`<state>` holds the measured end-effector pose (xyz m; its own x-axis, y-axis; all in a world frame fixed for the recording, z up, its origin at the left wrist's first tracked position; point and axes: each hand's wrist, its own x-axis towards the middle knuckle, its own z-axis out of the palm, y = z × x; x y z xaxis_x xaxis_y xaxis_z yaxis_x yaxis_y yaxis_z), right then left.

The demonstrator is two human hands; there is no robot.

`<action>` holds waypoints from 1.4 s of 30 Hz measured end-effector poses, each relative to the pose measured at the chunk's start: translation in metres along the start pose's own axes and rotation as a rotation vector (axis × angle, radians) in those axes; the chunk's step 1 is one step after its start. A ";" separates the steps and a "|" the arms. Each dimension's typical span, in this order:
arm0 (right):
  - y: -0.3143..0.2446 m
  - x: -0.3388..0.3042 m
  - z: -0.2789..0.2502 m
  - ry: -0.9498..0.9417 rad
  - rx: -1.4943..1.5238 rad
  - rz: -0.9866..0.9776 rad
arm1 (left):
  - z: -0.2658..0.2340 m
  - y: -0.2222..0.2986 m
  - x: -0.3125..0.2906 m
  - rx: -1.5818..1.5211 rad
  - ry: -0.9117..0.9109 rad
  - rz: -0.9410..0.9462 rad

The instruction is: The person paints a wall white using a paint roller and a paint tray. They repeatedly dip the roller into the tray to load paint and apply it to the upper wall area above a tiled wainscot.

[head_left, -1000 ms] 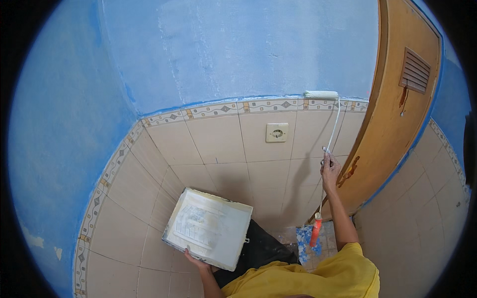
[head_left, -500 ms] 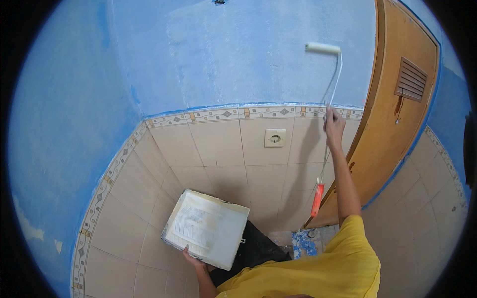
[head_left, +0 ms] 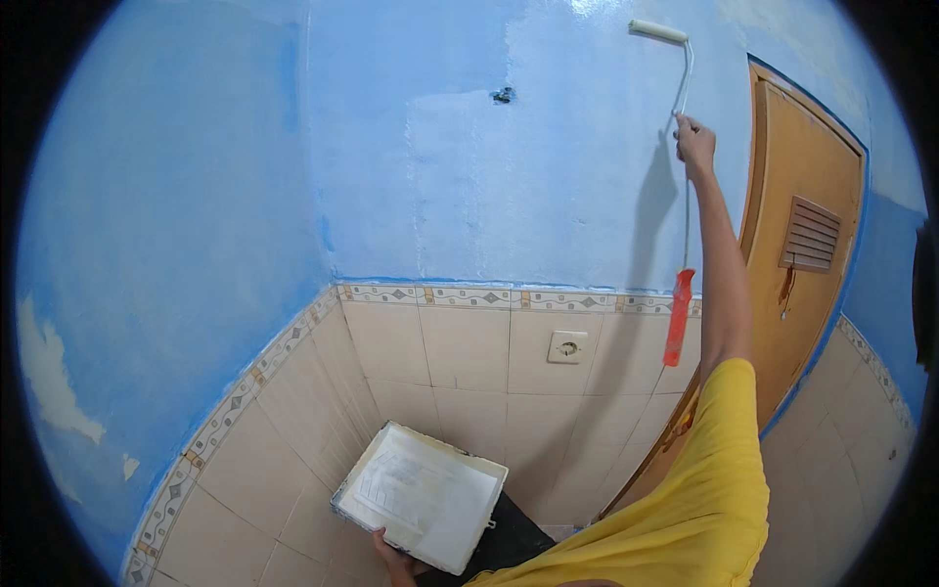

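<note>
With my arm stretched up, my right hand (head_left: 695,147) is closed around the thin metal rod of a paint roller (head_left: 658,31). Its white sleeve lies against the blue wall (head_left: 391,186) high up, left of the door frame. Below my fist hangs the roller's red handle (head_left: 678,318). Low down, my left hand (head_left: 393,553) grips the near left edge of a paint tray (head_left: 421,499). White paint covers the tray's inside, including its ridged part. My left thumb shows at the rim; the other fingers are hidden beneath.
A wooden door (head_left: 812,186) with a vent grille (head_left: 811,233) stands to the right. Beige tiles (head_left: 469,347) line the lower wall under a patterned border (head_left: 460,297). A socket (head_left: 567,346) sits in the tiles, and a dark hole (head_left: 502,95) breaks the blue wall. Bare patches (head_left: 59,382) mark the left wall.
My right hand has moved the roller higher up the wall. The view has tilted upward, and the tray stays in my left hand.
</note>
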<state>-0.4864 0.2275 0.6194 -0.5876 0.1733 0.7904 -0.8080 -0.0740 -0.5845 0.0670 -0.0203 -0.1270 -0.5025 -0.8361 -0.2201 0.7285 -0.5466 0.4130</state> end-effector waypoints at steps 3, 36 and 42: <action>-0.018 0.048 0.002 -0.022 -0.042 -0.043 | 0.041 0.007 -0.020 0.078 0.030 0.075; 0.169 -0.406 -0.171 -0.001 -0.233 0.353 | 0.070 0.016 -0.034 0.135 0.059 0.001; 0.185 -0.394 -0.193 -0.015 -0.296 0.360 | 0.079 0.015 -0.038 0.153 0.034 0.026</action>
<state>-0.3957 0.3350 0.1644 -0.8309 0.1734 0.5287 -0.5067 0.1566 -0.8477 0.0604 0.0069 -0.0426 -0.4668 -0.8523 -0.2361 0.6604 -0.5135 0.5479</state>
